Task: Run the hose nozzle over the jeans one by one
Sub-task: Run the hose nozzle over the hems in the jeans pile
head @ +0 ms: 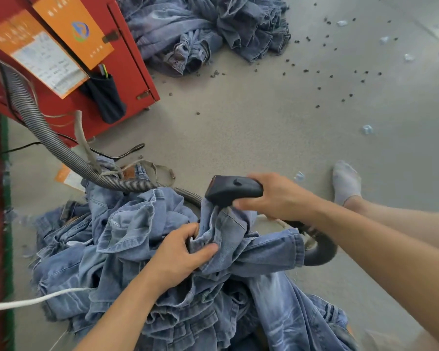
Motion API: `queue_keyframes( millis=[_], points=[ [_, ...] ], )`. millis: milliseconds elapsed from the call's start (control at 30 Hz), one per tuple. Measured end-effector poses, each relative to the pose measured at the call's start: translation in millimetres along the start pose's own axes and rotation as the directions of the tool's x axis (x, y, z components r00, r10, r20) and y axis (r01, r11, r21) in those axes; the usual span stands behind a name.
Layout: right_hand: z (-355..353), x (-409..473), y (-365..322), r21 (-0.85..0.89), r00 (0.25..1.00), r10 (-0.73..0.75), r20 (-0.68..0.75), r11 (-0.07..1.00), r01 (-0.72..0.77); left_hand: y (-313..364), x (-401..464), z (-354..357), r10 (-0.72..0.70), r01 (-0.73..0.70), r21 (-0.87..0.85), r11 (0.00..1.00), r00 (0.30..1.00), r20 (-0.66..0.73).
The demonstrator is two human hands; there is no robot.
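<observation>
The big pile of jeans (162,287) lies on the floor (264,127), right under both hands. To do this well, pull 1 pair tight and slide the nozzle slowly along it. The left hand (180,254) grips a bunched fold. The right hand (276,196) holds the black nozzle (232,190), touching the cloth just above the left hand.
</observation>
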State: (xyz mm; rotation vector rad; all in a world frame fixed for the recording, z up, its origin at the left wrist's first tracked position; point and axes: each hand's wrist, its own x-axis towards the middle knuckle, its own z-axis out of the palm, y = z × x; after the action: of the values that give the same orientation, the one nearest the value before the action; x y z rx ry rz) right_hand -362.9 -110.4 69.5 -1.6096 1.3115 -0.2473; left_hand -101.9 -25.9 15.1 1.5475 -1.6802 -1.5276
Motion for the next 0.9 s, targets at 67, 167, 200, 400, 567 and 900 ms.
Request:
queue_keyframes(
  millis=[67,167,200,400,567,900],
  points=[
    [-12,-2,-4,0.096,0.993,-0.025,-0.118,0.995,0.037,0,1,-1,0.0,0.0,-0.021,1.0,1.0,0.002],
    [-39,-19,2,0.034,0.999,-0.027,0.039,0.999,0.026,2,3,-1,-0.038,0.037,-0.077,0.996,0.999,-0.001],
    [-41,-24,4,-0.014,0.991,-0.002,0.135,1.0,0.004,4,4,0,-0.044,0.044,-0.086,0.995,0.999,-0.001],
    [13,-13,-3,-0.114,0.989,-0.085,0.125,0.989,0.099,9,2,1,-0.077,0.089,-0.097,0.991,0.99,0.122],
    [-24,-11,-2,0.04,0.999,-0.033,-0.021,0.999,0.034,11,4,-3,-0.103,0.114,-0.191,0.975,0.992,0.068],
    [11,-1,2,-0.007,0.999,-0.005,-0.049,1.0,0.005,-2,8,-5,-0.137,0.177,-0.327,0.928,0.98,0.142]
  ],
)
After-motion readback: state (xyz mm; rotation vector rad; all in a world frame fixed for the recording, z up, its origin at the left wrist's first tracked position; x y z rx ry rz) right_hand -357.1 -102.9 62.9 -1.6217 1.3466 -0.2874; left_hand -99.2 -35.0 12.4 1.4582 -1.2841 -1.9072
